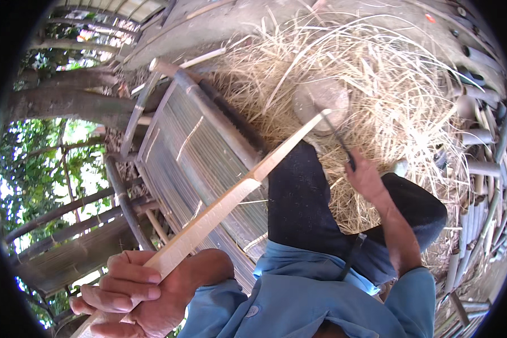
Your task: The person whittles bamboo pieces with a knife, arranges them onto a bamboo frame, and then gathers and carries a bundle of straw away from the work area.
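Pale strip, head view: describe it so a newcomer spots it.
From the blue shirt at the bottom, go left to the left hand. The pale strip gripped there slants up and right. It is one long, straight piece, much wider than the thin strands heaped beyond and paler than the slatted panel behind it.

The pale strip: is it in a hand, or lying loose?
In hand: the left hand is curled around the pale strip at the picture's lower left.
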Tool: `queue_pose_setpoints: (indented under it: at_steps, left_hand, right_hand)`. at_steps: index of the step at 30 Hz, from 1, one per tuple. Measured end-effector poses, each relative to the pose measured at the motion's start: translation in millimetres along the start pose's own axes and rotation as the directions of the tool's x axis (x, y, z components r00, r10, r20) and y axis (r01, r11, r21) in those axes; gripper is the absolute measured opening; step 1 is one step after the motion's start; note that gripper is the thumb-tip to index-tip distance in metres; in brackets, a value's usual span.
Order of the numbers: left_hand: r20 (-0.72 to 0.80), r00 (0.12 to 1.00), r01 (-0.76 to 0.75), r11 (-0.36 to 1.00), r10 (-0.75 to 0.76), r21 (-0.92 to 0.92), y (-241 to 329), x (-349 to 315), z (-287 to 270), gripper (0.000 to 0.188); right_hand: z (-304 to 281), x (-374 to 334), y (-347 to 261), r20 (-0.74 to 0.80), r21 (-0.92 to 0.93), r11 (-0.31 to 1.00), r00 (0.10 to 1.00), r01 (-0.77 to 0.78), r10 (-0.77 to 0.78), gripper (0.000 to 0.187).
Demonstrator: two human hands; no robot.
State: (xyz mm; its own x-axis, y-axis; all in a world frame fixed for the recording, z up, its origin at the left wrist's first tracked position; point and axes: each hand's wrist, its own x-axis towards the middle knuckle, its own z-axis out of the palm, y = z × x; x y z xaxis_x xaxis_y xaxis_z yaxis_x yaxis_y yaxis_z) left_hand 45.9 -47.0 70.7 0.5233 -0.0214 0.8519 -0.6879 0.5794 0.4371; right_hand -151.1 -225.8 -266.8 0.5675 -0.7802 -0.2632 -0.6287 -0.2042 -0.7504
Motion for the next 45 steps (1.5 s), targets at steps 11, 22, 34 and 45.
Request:
queue_pose_setpoints:
  at_steps: [11,22,34,45]
  left_hand:
    - [-0.022,1.0,-0.024,0.994,0.022,-0.104,19.2,-1.1,21.9,0.036]
    - [0.088,0.977,-0.18,0.975,0.192,-0.127,45.6,-12.8,38.8,0.033]
    - [0.142,0.955,-0.242,0.961,0.261,-0.136,55.6,-37.7,57.9,0.029]
    - [0.086,0.936,-0.337,0.939,0.342,-0.066,50.9,-33.6,62.3,0.031]
  right_hand:
    - [35.0,-56.2,-13.6,-0.009,0.016,0.993,0.993,0.117,-0.117,0.036]
    - [-60.3,-139.9,-151.7,-0.26,0.089,0.896,0.878,0.436,-0.401,0.033]
    - [-75.2,-155.1,-164.4,-0.223,-0.113,0.891,0.862,0.441,-0.455,0.015]
    - [-70.3,-147.2,-170.3,-0.225,-0.129,0.901,0.873,0.414,-0.433,0.019]
